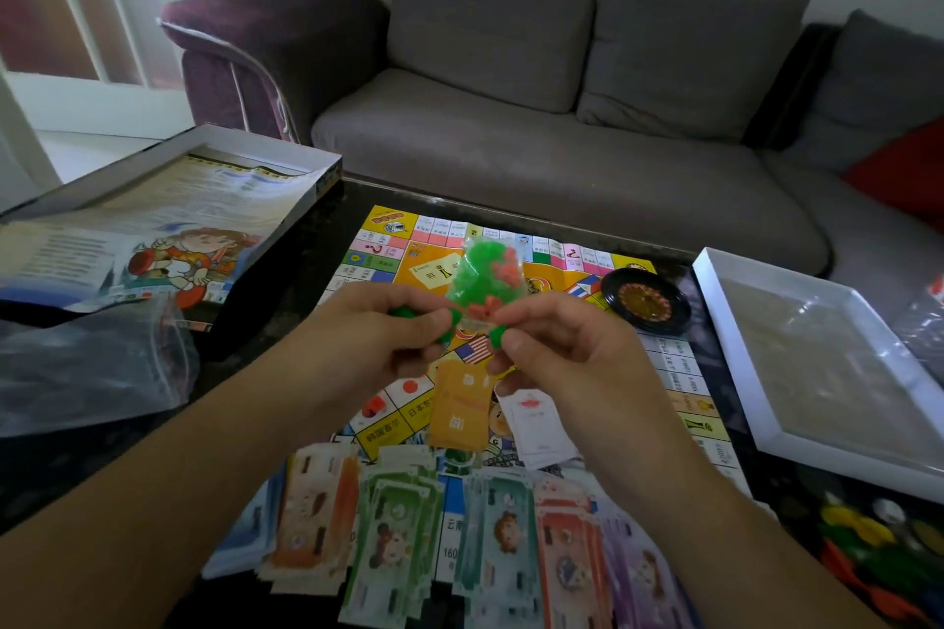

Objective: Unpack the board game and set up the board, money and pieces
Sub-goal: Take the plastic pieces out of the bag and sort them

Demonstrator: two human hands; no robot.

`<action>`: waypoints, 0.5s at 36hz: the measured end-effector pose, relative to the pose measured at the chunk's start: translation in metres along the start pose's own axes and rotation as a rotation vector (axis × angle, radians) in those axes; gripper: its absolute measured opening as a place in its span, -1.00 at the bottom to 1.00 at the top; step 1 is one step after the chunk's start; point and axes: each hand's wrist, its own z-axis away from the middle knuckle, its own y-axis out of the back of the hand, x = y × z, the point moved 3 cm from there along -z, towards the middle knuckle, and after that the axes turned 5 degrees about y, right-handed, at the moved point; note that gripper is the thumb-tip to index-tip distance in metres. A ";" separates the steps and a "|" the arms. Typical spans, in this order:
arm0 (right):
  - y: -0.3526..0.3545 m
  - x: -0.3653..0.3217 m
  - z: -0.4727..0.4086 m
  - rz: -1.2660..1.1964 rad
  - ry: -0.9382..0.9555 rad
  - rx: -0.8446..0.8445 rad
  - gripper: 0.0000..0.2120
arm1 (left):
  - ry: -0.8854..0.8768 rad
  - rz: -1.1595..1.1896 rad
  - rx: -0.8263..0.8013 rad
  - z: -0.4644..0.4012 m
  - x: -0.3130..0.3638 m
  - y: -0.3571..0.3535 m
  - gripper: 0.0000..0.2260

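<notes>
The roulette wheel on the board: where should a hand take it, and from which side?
By judgement, grip the roulette wheel across its raised black rim, coming from above. It lies flat on the game board, round and low, with no handle showing. The near side is freer; the white box tray lies close on its right.

- My two hands cover the middle of the game board (380, 266), so those squares are a blank to me.
- Print on the orange card stack (458, 406) is too blurry to read.
- Coloured pieces (868, 547) at bottom right are dark and smeared, can't tell their shapes.
- Paper money (393, 541) is cut off by the bottom edge.
</notes>
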 end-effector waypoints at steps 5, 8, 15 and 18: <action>0.002 -0.007 0.003 -0.023 0.087 0.060 -0.86 | -0.019 0.140 -0.095 0.011 0.001 -0.025 -0.85; 0.005 -0.010 0.004 -0.010 0.118 0.073 -0.85 | -0.018 0.163 -0.113 0.016 0.001 -0.034 -0.89; 0.006 -0.010 0.004 -0.001 0.139 0.048 -0.86 | -0.024 0.214 -0.182 0.023 0.002 -0.044 -0.88; 0.007 -0.008 0.003 -0.041 0.130 0.038 -0.88 | -0.024 0.248 -0.218 0.025 0.002 -0.047 -0.85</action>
